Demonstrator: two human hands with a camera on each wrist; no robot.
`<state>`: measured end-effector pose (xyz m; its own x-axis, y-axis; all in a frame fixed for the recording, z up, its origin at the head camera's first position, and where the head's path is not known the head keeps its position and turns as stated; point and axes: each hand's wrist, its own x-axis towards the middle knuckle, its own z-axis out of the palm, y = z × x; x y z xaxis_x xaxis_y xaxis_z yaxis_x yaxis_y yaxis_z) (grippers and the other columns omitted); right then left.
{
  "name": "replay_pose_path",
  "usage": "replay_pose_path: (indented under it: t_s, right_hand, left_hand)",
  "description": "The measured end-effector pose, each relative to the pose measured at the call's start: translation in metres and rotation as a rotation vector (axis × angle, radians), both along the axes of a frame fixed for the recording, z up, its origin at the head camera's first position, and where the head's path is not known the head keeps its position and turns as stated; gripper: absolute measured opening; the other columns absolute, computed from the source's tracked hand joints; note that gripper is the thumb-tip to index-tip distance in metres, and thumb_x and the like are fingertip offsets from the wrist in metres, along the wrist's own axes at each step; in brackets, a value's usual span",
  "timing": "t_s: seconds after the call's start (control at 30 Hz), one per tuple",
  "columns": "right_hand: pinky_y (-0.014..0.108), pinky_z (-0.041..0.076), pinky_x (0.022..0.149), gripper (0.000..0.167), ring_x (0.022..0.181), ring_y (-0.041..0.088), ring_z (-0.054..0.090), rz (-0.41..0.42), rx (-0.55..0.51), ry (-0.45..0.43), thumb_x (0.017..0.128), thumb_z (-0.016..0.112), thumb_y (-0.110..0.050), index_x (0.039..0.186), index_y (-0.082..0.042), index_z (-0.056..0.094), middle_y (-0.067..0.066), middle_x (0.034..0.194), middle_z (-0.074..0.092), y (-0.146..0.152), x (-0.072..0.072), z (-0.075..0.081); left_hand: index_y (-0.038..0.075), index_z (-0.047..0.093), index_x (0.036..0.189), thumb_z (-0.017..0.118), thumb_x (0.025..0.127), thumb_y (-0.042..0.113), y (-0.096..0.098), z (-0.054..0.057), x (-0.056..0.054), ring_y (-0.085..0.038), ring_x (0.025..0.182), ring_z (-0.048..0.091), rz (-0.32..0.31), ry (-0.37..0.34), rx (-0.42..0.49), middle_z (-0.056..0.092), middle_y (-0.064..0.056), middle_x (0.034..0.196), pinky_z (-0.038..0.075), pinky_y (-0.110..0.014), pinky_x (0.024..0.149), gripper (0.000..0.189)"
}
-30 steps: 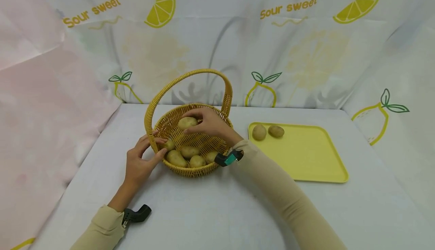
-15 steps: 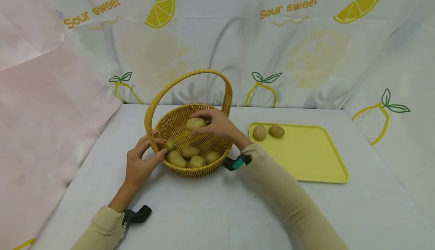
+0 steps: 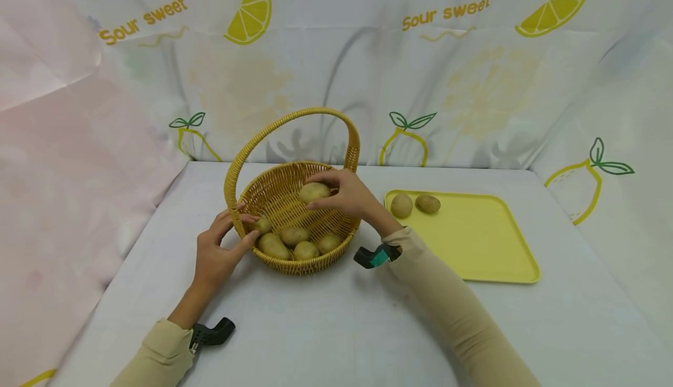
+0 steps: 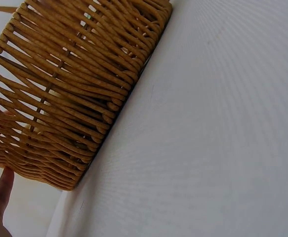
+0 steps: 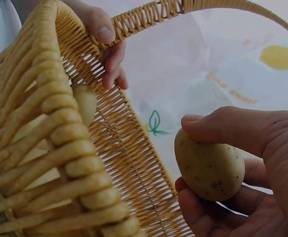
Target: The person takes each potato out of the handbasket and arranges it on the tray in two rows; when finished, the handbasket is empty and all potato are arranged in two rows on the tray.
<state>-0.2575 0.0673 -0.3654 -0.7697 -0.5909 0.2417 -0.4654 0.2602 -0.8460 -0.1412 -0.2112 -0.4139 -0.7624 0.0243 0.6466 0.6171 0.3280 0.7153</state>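
In the head view, a yellow wicker basket (image 3: 299, 268) with a tall arched handle stands left of the middle. My right hand (image 3: 351, 195) pinches a pale oval potato (image 3: 314, 193) between thumb and fingers, over the right back part of the basket. The right wrist view shows this potato (image 5: 208, 165) close up, with small dark specks on its skin. My left hand (image 3: 218, 252) grips the basket's left rim where the handle meets it, fingers over the edge and thumb outside. Several potatoes (image 3: 273, 246) lie along the basket's front inside.
To the right lies a yellow rectangular tray (image 3: 473, 235), with two potatoes (image 3: 402, 205) at its back left corner. A white cloth (image 3: 315, 334) covers the table. Behind hangs a lemon-print curtain (image 3: 336, 54), and pinkish fabric (image 3: 58, 170) closes off the left side.
My right hand has moved to the right inside the basket's outline, carrying the potato with it. The left hand and the basket have stayed in place.
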Motion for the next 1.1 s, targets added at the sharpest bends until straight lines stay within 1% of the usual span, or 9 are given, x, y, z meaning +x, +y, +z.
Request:
replay_pose_path:
  t_s: [0.23, 0.47, 0.7, 0.77, 0.97, 1.1]
  right_hand:
    - [0.035, 0.055, 0.089, 0.049, 0.104, 0.017, 0.067, -0.027, 0.012, -0.008, 0.084, 0.088, -0.017, 0.128, -0.004, 0.073, 0.000, 0.117, 0.072, 0.011, 0.006, 0.000]
    - [0.041, 0.058, 0.086, 0.048, 0.097, 0.019, 0.069, -0.032, -0.013, -0.040, 0.084, 0.087, -0.017, 0.128, -0.004, 0.073, 0.002, 0.114, 0.072, 0.018, 0.014, -0.002]
    - [0.047, 0.057, 0.088, 0.049, 0.098, 0.019, 0.069, -0.063, -0.004, -0.043, 0.084, 0.088, -0.015, 0.128, -0.003, 0.072, 0.003, 0.115, 0.072, 0.024, 0.020, -0.002]
    - [0.048, 0.057, 0.089, 0.048, 0.098, 0.018, 0.069, -0.073, -0.001, -0.044, 0.083, 0.088, -0.016, 0.128, -0.004, 0.073, 0.002, 0.115, 0.072, 0.026, 0.022, -0.001]
    - [0.044, 0.058, 0.088, 0.048, 0.099, 0.019, 0.070, -0.077, -0.025, -0.062, 0.084, 0.087, -0.014, 0.129, -0.004, 0.072, 0.003, 0.116, 0.072, 0.033, 0.024, 0.001]
    - [0.043, 0.059, 0.087, 0.046, 0.097, 0.020, 0.070, -0.076, -0.040, -0.044, 0.085, 0.086, -0.011, 0.128, -0.003, 0.073, 0.005, 0.116, 0.072, 0.038, 0.025, -0.001]
  left_hand:
    - [-0.012, 0.071, 0.105, 0.073, 0.079, -0.021, 0.000, 0.000, 0.000, -0.052, 0.130, 0.051, 0.002, 0.007, -0.003, 0.071, -0.026, 0.106, 0.041, -0.031, 0.113, 0.027]
    - [-0.013, 0.071, 0.104, 0.073, 0.079, -0.022, 0.001, -0.001, 0.001, -0.051, 0.129, 0.051, 0.004, 0.010, -0.002, 0.071, -0.027, 0.106, 0.041, -0.030, 0.113, 0.027]
    - [-0.012, 0.071, 0.105, 0.074, 0.079, -0.022, 0.001, 0.000, 0.001, -0.049, 0.130, 0.052, 0.008, 0.009, -0.003, 0.071, -0.027, 0.107, 0.041, -0.031, 0.113, 0.027]
    - [-0.012, 0.071, 0.105, 0.074, 0.079, -0.021, 0.000, 0.000, 0.001, -0.049, 0.131, 0.051, 0.004, 0.003, 0.001, 0.071, -0.026, 0.107, 0.041, -0.031, 0.114, 0.027]
    - [-0.012, 0.071, 0.105, 0.074, 0.080, -0.021, 0.000, 0.000, 0.000, -0.049, 0.131, 0.050, 0.003, -0.002, 0.002, 0.071, -0.027, 0.108, 0.040, -0.031, 0.114, 0.027]
    - [-0.012, 0.071, 0.105, 0.074, 0.079, -0.021, 0.000, -0.001, 0.000, -0.047, 0.132, 0.051, 0.008, -0.005, 0.001, 0.071, -0.026, 0.108, 0.040, -0.031, 0.114, 0.028]
